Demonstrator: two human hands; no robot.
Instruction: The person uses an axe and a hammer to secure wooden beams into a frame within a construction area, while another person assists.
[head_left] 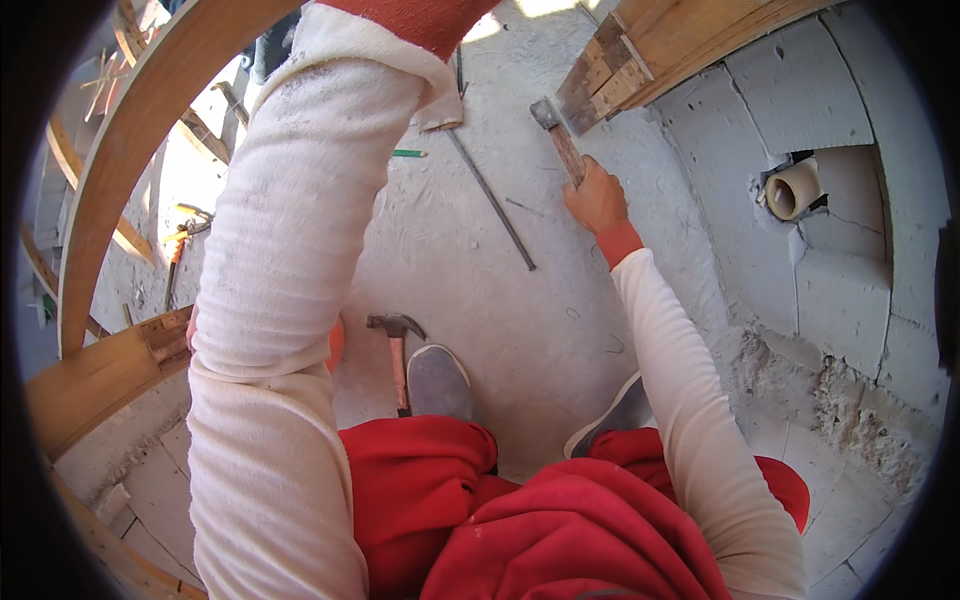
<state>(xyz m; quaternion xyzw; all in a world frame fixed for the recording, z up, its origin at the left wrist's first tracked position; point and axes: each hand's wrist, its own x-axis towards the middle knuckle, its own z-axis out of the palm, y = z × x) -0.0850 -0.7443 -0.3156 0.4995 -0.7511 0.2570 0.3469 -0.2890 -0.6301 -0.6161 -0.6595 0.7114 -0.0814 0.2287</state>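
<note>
Up and to the left of the right hand (598,195), the head of a small hammer (557,135) sits just below the end of a stack of wooden boards (640,55) that juts out from the block wall (800,100). The right grip is pressed together around the lower part of the handle, so the tool's long axis runs from the fist away from the body, tilted slightly left, with the metal head almost touching the lowest board end. The board end lies just beyond the head, along nearly the same line as the handle.

The left hand is not visible: the left arm (290,250), in a white sleeve, is raised across the view toward the top edge, and whether that grip is spread or shut cannot be told. The right hand is plainly the nearer one to the boards.

Well below the grip, on the dusty floor (480,280) by a grey shoe (438,382), lies a second hammer (396,350), head away from the body. A thin metal rod (490,200) lies to the left of the grip, and a pipe end (793,188) sits in a wall recess to the right.
</note>
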